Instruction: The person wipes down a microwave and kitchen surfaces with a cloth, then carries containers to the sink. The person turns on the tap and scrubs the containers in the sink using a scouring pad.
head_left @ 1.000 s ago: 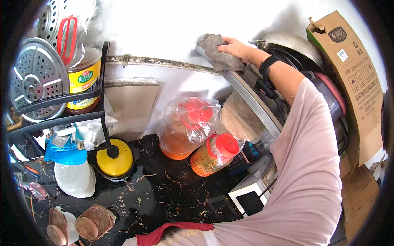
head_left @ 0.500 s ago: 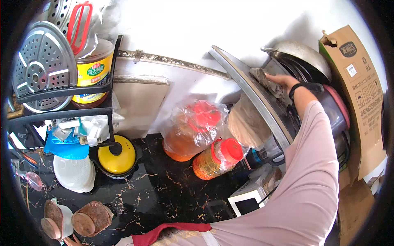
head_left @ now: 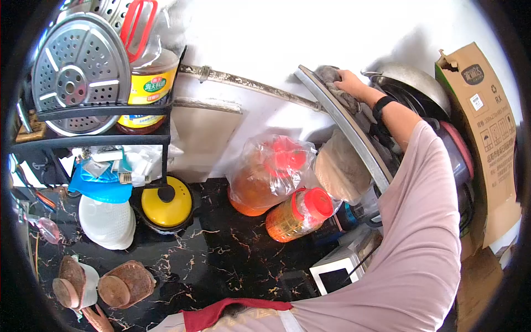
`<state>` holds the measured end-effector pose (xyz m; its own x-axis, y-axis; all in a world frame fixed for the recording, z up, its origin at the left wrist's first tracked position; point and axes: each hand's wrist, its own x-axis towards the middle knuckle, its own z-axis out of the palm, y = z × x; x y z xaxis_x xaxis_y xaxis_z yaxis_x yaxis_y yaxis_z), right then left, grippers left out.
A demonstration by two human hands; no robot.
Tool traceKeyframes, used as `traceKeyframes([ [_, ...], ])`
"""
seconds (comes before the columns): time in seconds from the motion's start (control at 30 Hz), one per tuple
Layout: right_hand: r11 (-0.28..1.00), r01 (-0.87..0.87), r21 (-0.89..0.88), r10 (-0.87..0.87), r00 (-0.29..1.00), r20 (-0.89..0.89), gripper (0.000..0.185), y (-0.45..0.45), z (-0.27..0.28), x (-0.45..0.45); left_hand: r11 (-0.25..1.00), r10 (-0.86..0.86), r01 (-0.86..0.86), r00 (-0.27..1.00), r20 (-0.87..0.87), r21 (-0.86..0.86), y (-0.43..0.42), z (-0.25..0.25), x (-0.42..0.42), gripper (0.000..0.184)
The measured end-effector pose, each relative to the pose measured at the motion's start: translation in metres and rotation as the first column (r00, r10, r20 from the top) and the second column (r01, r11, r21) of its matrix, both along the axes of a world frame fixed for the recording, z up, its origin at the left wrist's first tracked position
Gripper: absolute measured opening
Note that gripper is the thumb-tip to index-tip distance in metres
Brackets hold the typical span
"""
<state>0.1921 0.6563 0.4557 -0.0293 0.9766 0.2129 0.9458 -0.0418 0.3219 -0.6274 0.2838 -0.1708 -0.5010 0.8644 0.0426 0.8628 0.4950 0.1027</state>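
Cloth (head_left: 327, 74) is bunched up in the right hand (head_left: 350, 84), near the top middle of the picture, a bit to the right. The fingers are closed on it, and it lies at the high end of a shelf with a long metal edge (head_left: 345, 122). The left hand is out of sight, so I cannot tell if it is open or closed.

Big pans (head_left: 417, 80) lean close together at the upper right, near the wrist. If the arm swings too far that way, the black band (head_left: 381, 105) or the wrist could bump them, and one might slide and crash. A tall brown box (head_left: 481, 138) stands at the far right, and a hard bump to the pans could push it too.

The metal edge looks thin and hard. The cloth could snag on its corner, or fingers could get scraped if they slip past the cloth. Pushing hard on the shelf might make it wobble, for I cannot see well what holds it up.

Below, near the middle, a jar with a red lid (head_left: 293, 218) and a bigger jar in a clear bag (head_left: 257, 177) stand on the dark surface (head_left: 210, 249). Dirt or a dropped thing could land on them.
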Motion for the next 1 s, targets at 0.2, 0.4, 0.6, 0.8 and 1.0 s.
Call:
traceKeyframes([
  [0.2, 0.905, -0.426, -0.014, 0.415, 0.890, -0.190, 0.042, -0.045, 0.000, -0.082, 0.997, -0.045, 0.045, 0.999, 0.005, 0.066, -0.004, -0.013, -0.009, 0.053],
  [0.4, 0.877, -0.439, -0.194, 0.438, 0.898, -0.055, 0.046, -0.081, 0.027, -0.134, 0.998, -0.004, 0.004, 1.000, 0.011, 0.070, -0.004, 0.009, 0.005, 0.052],
  [0.6, 0.981, -0.060, 0.184, 0.026, 0.983, 0.181, 0.037, -0.102, 0.086, -0.036, 0.987, -0.051, 0.043, 0.998, 0.046, 0.155, -0.005, 0.009, 0.004, 0.050],
  [0.8, 0.820, 0.525, -0.228, -0.568, 0.694, -0.442, 0.075, -0.144, 0.018, -0.029, 0.991, -0.020, 0.014, 0.999, 0.039, 0.129, -0.003, 0.019, 0.010, 0.050],
  [1.0, 0.982, 0.168, -0.088, -0.189, 0.919, -0.347, 0.061, -0.136, 0.004, -0.036, 0.990, -0.032, 0.031, 0.999, 0.011, 0.138, -0.004, 0.012, 0.010, 0.048],
])
